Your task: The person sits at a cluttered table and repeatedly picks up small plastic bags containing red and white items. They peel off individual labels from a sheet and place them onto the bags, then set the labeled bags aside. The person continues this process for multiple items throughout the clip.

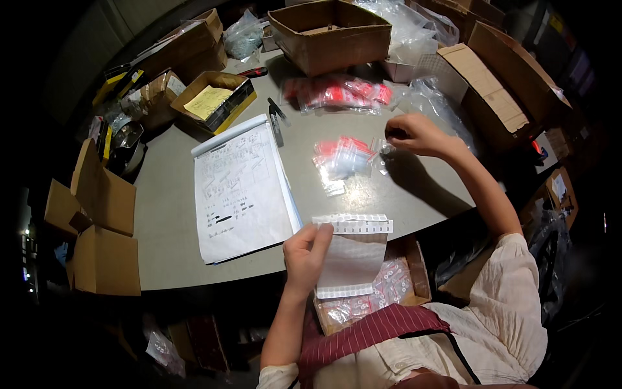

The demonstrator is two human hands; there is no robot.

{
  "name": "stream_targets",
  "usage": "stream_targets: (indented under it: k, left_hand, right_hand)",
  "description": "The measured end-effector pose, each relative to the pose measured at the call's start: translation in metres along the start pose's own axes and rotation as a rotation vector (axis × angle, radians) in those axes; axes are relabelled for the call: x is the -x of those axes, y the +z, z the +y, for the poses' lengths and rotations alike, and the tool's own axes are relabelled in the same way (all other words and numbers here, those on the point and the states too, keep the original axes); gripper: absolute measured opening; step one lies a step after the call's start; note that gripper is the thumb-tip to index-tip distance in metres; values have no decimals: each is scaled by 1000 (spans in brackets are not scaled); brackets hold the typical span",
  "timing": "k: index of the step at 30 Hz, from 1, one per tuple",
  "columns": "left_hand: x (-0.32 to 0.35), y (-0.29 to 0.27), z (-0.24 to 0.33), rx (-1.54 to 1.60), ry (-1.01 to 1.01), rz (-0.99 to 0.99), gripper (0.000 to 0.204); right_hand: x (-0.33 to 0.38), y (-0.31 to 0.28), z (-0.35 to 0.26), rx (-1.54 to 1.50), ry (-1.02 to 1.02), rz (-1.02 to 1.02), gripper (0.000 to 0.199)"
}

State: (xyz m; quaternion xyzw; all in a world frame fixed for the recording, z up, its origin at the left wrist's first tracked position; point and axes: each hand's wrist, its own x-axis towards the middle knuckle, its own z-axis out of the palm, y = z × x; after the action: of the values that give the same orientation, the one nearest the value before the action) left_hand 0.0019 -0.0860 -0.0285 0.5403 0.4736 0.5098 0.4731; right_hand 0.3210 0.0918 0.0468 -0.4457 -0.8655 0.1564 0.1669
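Our left hand point(306, 251) pinches a sheet of white labels point(353, 256) at its left edge, long axis running away from us. Our right hand point(414, 134), fingers closed, touches a small clear bag point(385, 153), just right of the red-topped bags point(343, 157).

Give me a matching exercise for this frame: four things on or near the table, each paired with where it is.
Things:
1. label sheet
2. small bag
3. notepad
4. yellow note

Places:
A. inside an open box, far left of the table
B. at the right hand
C. flat on the table, left of centre
D. in the left hand

Pairs: 1-D, 2-B, 3-C, 4-A
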Motion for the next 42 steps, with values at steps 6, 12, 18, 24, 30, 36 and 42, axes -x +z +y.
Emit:
stream_targets:
  k: [6, 12, 18, 24, 30, 36, 42]
  left_hand:
    - [0, -1, -4, -3, 25, 13, 30]
    - [0, -3, -3, -14, 32, 1, 29]
    - [1, -3, -1, 29, 33, 5, 30]
    - [1, -2, -5, 90, 25, 30, 34]
    - [2, -1, -3, 118, 40, 39, 36]
    - [2, -3, -6, 125, 27, 46, 38]
    - [6, -17, -15, 396, -22, 33, 25]
  right_hand:
    - [-7, 13, 16, 102, 50, -214, 26]
    - [-4, 24, 13, 376, 181, -118, 29]
    - [10, -15, -21, 276, 236, -341, 32]
    - [15, 15, -15, -182, 6, -171, 27]
    - [24, 42, -26, 142, -84, -23, 23]
    - [21, 49, -19, 292, 98, -26, 33]
    - [43, 21, -10, 86, 111, -48, 53]
